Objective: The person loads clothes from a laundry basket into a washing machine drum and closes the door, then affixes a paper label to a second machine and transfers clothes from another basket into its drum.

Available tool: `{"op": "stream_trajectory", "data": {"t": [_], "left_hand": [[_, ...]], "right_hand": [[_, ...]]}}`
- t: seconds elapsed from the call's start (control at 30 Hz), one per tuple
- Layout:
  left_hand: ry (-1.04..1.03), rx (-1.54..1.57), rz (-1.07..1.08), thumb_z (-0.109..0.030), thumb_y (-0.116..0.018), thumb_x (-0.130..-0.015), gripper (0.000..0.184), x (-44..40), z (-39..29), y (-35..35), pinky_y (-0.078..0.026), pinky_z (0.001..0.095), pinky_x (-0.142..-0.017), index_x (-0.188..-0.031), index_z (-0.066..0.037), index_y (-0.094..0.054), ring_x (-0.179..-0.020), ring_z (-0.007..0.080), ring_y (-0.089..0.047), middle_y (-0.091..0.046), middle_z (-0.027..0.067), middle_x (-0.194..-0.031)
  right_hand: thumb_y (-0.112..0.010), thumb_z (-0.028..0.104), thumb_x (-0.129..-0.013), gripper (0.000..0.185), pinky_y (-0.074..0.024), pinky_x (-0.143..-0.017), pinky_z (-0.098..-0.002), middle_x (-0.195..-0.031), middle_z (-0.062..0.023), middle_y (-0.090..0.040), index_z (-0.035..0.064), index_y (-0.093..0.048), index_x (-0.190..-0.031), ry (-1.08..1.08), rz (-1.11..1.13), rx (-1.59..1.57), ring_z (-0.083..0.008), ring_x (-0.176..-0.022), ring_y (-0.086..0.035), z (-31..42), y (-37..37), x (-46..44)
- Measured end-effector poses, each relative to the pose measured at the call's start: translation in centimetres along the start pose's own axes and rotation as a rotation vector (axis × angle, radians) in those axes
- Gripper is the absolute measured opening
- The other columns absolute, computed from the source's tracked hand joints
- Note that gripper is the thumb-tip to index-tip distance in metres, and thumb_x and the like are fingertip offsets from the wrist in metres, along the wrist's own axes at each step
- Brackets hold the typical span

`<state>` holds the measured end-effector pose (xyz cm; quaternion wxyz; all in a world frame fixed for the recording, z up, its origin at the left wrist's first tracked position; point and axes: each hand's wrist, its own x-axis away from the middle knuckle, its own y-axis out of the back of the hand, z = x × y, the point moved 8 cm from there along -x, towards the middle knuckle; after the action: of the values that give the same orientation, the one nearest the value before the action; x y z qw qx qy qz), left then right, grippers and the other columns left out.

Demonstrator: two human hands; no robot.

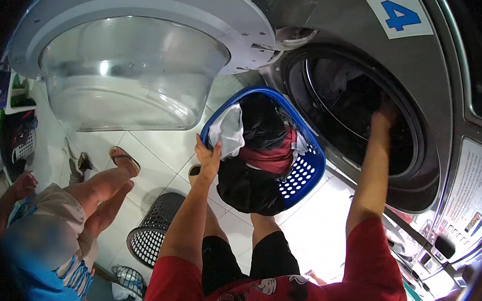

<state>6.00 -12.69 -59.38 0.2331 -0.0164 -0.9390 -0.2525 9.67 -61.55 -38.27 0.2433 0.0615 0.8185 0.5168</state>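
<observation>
A washing machine (421,79) is seen at the right, its door (137,74) swung open to the far left. A blue basket (309,182), loaded with clothes (263,156), is gripped at its left rim by the left hand (210,156), its bulk lying right of the grip. The right hand (384,117) is sunk inside the machine; its grip cannot be told.

A blue basket (304,188) with holes holds black, white and dark red clothes (263,156). To its right, more clothes (353,98) lie inside the washer (355,27).
</observation>
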Motion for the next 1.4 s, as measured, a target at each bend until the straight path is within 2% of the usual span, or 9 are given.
{"op": "stream_trajectory", "data": {"t": [0.1,0.27,0.43,0.6,0.7,0.83,1.0,1.23,1.4], "left_hand": [[-0.029,-0.049,0.005,-0.033,-0.062,-0.068,0.087,0.3,-0.4,0.0,-0.025,0.0411,-0.093,-0.128,0.003,-0.010,-0.107,0.0394,-0.031,-0.029,0.0277,-0.115],[-0.134,-0.095,0.046,-0.006,-0.063,-0.061,0.089,0.6,-0.4,-0.1,-0.024,0.0411,-0.094,-0.128,0.002,-0.005,-0.106,0.0399,-0.031,-0.027,0.0277,-0.114],[-0.162,-0.031,0.035,-0.031,-0.066,-0.065,0.093,0.3,0.3,-0.2,-0.024,0.0402,-0.093,-0.128,0.004,-0.007,-0.106,0.0375,-0.031,-0.027,0.0273,-0.114],[-0.066,0.005,-0.008,-0.042,-0.061,-0.068,0.091,-0.4,1.2,-0.3,-0.027,0.0407,-0.091,-0.126,0.008,-0.013,-0.104,0.0383,-0.034,-0.030,0.0284,-0.112],[-0.135,0.047,-0.006,-0.028,-0.064,-0.070,0.084,-0.8,1.6,-0.5,-0.039,0.0338,-0.080,-0.123,0.013,-0.014,-0.095,0.0283,-0.046,-0.042,0.0238,-0.106],[0.026,0.103,0.062,-0.042,-0.063,-0.067,0.094,-0.4,1.5,-0.8,-0.024,0.0391,-0.094,-0.128,0.003,-0.009,-0.108,0.0366,-0.029,-0.025,0.0263,-0.116],[-0.020,0.051,0.093,-0.031,-0.069,-0.063,0.098,-0.1,2.0,-1.1,-0.024,0.0392,-0.094,-0.130,-0.002,-0.003,-0.107,0.0365,-0.029,-0.025,0.0249,-0.115],[0.087,0.108,0.101,-0.032,-0.067,-0.066,0.095,0.8,-0.8,-0.3,-0.024,0.0392,-0.095,-0.130,-0.001,-0.004,-0.108,0.0345,-0.029,-0.023,0.0249,-0.116],[-0.035,0.054,0.063,-0.034,-0.062,-0.072,0.089,0.6,0.5,-0.5,-0.024,0.0393,-0.094,-0.128,0.003,-0.005,-0.107,0.0368,-0.030,-0.022,0.0275,-0.117]], "right_hand": [[-0.047,0.008,-0.076,0.032,-0.0388,-0.083,-0.0314,-0.105,-0.0109,-0.054,0.0045,-0.050,-0.108,-0.370,0.263,-1.337,-0.0217,-0.097,-0.051,6.7,0.6,5.0],[-0.065,0.027,-0.066,0.051,-0.0439,-0.078,-0.0357,-0.110,-0.0105,-0.050,0.0159,-0.046,-0.112,0.189,0.463,-0.616,-0.0253,-0.092,-0.053,24.5,-0.7,15.5],[-0.061,0.019,-0.065,0.054,-0.0416,-0.081,-0.0399,-0.118,-0.0145,-0.043,0.0213,-0.042,-0.115,0.077,0.920,-0.528,-0.0297,-0.096,-0.051,25.6,-5.7,17.0],[-0.055,0.012,-0.064,0.047,-0.0382,-0.086,-0.0333,-0.108,-0.0212,-0.049,-0.0014,-0.046,-0.109,-0.631,0.704,-1.088,-0.0333,-0.099,-0.049,13.2,-4.1,14.2],[-0.057,0.019,-0.072,0.049,-0.0332,-0.091,-0.0329,-0.115,-0.0162,-0.045,0.0012,-0.042,-0.115,-0.153,0.677,-0.774,-0.0240,-0.105,-0.043,-1.3,-5.8,9.2],[-0.050,0.016,-0.077,0.035,-0.0389,-0.082,-0.0310,-0.109,-0.0123,-0.048,0.0039,-0.045,-0.110,-0.611,0.273,-0.757,-0.0215,-0.096,-0.048,-10.9,-3.1,4.0],[-0.047,0.016,-0.079,0.023,-0.0435,-0.070,-0.0258,-0.100,-0.0087,-0.053,0.0055,-0.050,-0.099,-0.199,0.327,-1.469,-0.0165,-0.084,-0.053,5.6,0.4,8.8],[-0.069,0.024,-0.061,0.064,-0.0410,-0.084,-0.0391,-0.123,-0.0157,-0.033,0.0113,-0.037,-0.116,0.265,0.842,-0.343,-0.0300,-0.118,-0.027,22.1,-3.9,22.4],[-0.067,0.016,-0.062,0.053,-0.0448,-0.073,-0.0421,-0.101,-0.0153,-0.044,0.0113,-0.040,-0.107,0.012,0.940,-0.621,-0.0351,-0.094,-0.049,21.4,-7.9,22.8]]}}
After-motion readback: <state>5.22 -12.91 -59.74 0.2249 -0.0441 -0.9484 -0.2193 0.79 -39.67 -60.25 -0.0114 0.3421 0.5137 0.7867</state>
